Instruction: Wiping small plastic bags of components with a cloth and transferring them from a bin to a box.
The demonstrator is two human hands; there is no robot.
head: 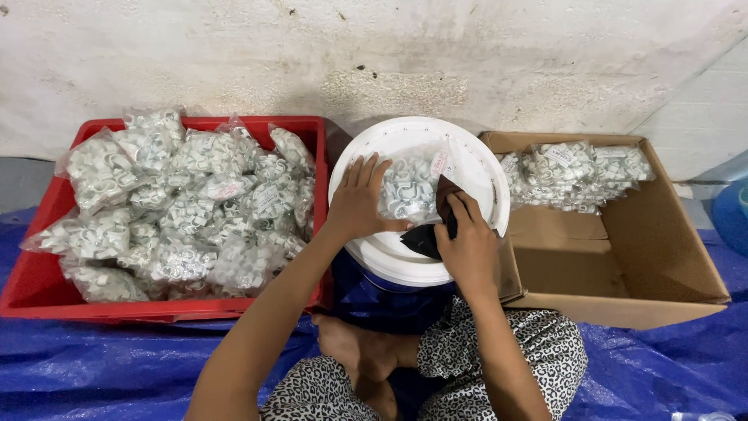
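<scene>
Nearest the camera are the person's crossed legs in leopard-print fabric [499, 351], seated on a crinkled blue plastic tarpaulin [93, 359] spread over the floor. Just beyond the knees stands a round white plastic bucket lid [483, 175], and on it lies a clear plastic bag of small white plastic clips [409, 187]. The left hand [360, 204] rests flat on the near left part of this bag, its fingers spread and pressing down. The right hand [470, 242] sits at the bag's right edge, fingers curled and pinching a flat black tool [427, 238] against it. To the left stands a red plastic crate [47, 273] heaped with similar clip bags. To the right lies an open brown cardboard box [647, 249], with more filled bags along its far side.
</scene>
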